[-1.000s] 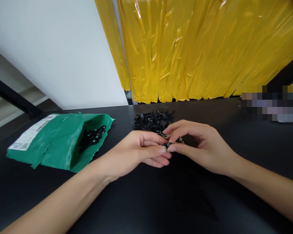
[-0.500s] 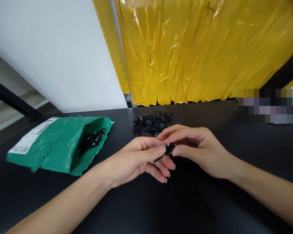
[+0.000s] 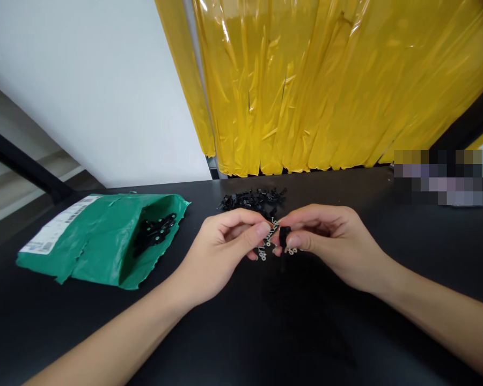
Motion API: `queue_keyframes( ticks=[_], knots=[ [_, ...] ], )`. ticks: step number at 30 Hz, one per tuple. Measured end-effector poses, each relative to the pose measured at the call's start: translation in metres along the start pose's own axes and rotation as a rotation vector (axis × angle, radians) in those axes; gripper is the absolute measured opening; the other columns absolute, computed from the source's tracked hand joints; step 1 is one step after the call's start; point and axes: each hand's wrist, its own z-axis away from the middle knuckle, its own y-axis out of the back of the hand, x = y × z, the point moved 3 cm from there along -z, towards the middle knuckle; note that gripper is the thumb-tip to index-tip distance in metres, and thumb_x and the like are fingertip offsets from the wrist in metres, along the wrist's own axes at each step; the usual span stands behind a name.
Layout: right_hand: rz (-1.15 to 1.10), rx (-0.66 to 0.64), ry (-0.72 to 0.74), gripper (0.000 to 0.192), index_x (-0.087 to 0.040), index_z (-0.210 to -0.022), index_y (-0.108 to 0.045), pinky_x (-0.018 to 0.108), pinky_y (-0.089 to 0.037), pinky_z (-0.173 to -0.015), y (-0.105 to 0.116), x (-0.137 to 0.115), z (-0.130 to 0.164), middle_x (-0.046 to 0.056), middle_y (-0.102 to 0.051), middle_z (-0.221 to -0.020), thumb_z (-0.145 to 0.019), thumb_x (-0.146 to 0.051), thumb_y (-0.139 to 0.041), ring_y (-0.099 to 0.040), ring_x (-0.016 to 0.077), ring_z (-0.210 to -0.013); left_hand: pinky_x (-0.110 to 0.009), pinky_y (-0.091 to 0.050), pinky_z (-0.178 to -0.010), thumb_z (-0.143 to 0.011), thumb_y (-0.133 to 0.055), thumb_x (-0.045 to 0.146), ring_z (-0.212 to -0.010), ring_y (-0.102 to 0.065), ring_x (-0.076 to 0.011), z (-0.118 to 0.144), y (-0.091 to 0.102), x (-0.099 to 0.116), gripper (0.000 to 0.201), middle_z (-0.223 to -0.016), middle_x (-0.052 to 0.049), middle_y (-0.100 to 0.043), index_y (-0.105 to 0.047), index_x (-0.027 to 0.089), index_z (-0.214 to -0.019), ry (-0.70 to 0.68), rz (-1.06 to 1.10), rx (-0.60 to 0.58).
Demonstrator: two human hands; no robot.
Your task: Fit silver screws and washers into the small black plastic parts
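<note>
Between the thumb and fingers of my right hand (image 3: 338,236) is a small black plastic part (image 3: 284,236), held upright. My left hand (image 3: 221,252) is closed, thumb and forefinger tips together right at a group of small silver screws (image 3: 262,253). Whether a screw sits in that pinch is too small to make out. More screws show around and under the fingertips of both hands, which are close together. Just beyond lies a heap of small black plastic parts (image 3: 251,199), its near side hidden by my fingers.
On the left a torn green plastic mailer bag (image 3: 92,241) lies with its mouth towards me, black pieces (image 3: 156,228) inside. A white panel (image 3: 116,91) and yellow strip curtain (image 3: 306,96) rise behind the black table (image 3: 233,332). A blurred-out patch covers the far right.
The black part has gone from my left hand's hold to my right hand's. My left hand has let go of it and moved its fingertips to the screws, which now show more.
</note>
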Motion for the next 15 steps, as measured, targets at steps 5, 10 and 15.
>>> queue_keyframes(
  ticks=[5, 10, 15],
  knots=[
    [-0.031, -0.044, -0.063, 0.026, -0.029, -0.105, -0.083, 0.011, -0.062, -0.085, -0.0072, -0.0036, 0.0021, -0.004, -0.084, -0.095, -0.084, -0.012, -0.083, -0.080, 0.0078, -0.087, -0.015, -0.053, -0.065, -0.098, -0.070, 0.031, -0.076, -0.067, -0.0069, -0.0006, 0.0002, -0.0043, 0.020, -0.086, 0.001, -0.072, -0.075, 0.018, -0.083, 0.008, 0.019, -0.075],
    [-0.062, -0.034, -0.092, 0.027, -0.028, -0.103, -0.084, 0.010, -0.063, -0.078, -0.0099, -0.0051, 0.0031, -0.003, -0.084, -0.089, -0.082, -0.011, -0.085, -0.080, 0.0082, -0.081, -0.016, -0.053, -0.063, -0.097, -0.071, 0.034, -0.074, -0.064, -0.0066, 0.0005, 0.0004, -0.0064, 0.019, -0.092, 0.001, -0.069, -0.077, 0.020, -0.085, 0.008, 0.106, -0.091],
    [-0.104, -0.053, -0.099, 0.023, -0.027, -0.100, -0.084, 0.013, -0.064, -0.074, -0.0117, -0.0036, 0.0050, -0.002, -0.083, -0.084, -0.082, -0.012, -0.085, -0.079, 0.0081, -0.075, -0.018, -0.053, -0.063, -0.097, -0.070, 0.036, -0.076, -0.066, -0.0090, 0.0023, -0.0041, -0.0065, 0.022, -0.099, -0.002, -0.068, -0.078, 0.018, -0.087, 0.031, 0.110, -0.128]
  ],
)
